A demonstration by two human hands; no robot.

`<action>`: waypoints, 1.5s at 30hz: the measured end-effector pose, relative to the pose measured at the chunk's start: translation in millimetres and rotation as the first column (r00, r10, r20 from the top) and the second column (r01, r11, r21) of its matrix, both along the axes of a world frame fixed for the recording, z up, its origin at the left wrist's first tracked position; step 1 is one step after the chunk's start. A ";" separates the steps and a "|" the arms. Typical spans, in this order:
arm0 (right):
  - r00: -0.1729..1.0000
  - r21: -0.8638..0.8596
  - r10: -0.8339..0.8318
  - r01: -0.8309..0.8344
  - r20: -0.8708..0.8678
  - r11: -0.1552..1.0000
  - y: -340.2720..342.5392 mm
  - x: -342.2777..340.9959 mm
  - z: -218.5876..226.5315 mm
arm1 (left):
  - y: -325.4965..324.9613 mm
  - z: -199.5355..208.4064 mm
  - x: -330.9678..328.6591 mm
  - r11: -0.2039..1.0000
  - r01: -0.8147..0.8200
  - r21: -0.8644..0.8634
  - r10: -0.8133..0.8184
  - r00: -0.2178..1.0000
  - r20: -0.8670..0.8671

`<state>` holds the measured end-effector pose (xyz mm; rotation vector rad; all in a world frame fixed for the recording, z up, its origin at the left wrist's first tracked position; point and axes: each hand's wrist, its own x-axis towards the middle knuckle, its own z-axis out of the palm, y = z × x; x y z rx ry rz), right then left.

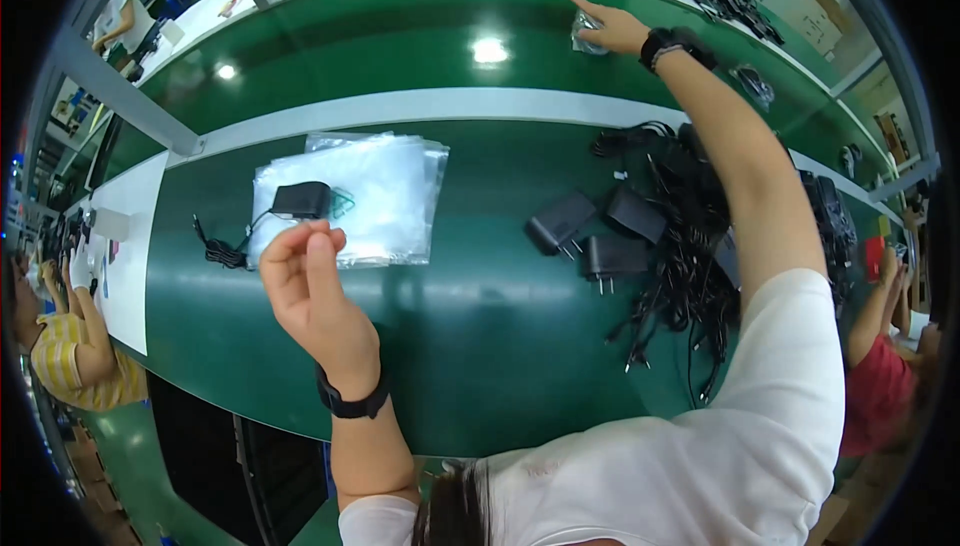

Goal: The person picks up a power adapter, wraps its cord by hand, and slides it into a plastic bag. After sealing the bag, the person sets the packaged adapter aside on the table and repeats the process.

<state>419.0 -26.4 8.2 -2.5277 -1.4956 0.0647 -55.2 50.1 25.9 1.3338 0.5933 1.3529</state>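
My left hand is closed in a pinch just in front of a stack of clear plastic bags; nothing shows between the fingertips. Beyond those fingertips a black power adapter lies on the bags, its coiled cable reaching past their left edge. My right hand is stretched far out over the green belt behind the bench, index finger extended. Beneath its fingers is a small item in a clear bag, partly covered by the hand. How firmly those fingers touch the bag cannot be made out.
Right of centre lie several black adapters beside a tangled heap of black cables. Another bagged item rests further along the belt. A pale rail divides bench and belt. People work at the left and right.
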 end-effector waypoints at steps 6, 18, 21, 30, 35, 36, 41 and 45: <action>0.850 -0.347 0.391 -0.506 -0.353 0.790 -63.8 -153.5 50.2 | -7.6 -4.3 9.8 0.992 0.121 -0.019 -0.122 0.991 -0.063; 0.424 0.394 0.533 -0.375 -0.732 0.839 -90.3 -234.3 97.0 | -38.2 -21.7 36.2 0.795 0.605 0.045 -0.559 0.760 -0.332; 0.365 0.330 0.504 -0.444 -0.783 0.833 -78.2 -262.1 95.7 | -39.4 -2.6 49.0 0.666 0.746 0.020 -0.746 0.666 0.010; -0.452 0.577 0.472 -0.123 -0.757 0.808 -87.0 -296.1 46.4 | -15.3 82.1 38.0 0.839 0.534 0.108 -0.499 0.673 0.546; 0.180 0.489 0.458 0.209 -0.870 0.847 -93.5 -291.8 50.6 | -8.8 76.4 10.6 0.765 0.644 0.021 -0.560 0.648 0.515; 0.273 0.539 0.468 0.331 -0.841 0.775 -94.9 -290.5 57.1 | -15.9 70.9 11.0 0.731 0.679 -0.068 -0.584 0.673 0.454; 0.179 0.625 0.606 0.359 -0.775 0.693 -88.6 -293.6 54.6 | -50.5 40.0 28.5 0.638 0.669 -0.382 -0.645 0.735 0.208; 0.033 0.583 0.624 0.395 -0.781 0.709 -84.7 -313.1 56.6 | -59.7 25.0 36.6 0.749 0.609 -0.261 -0.585 0.793 0.170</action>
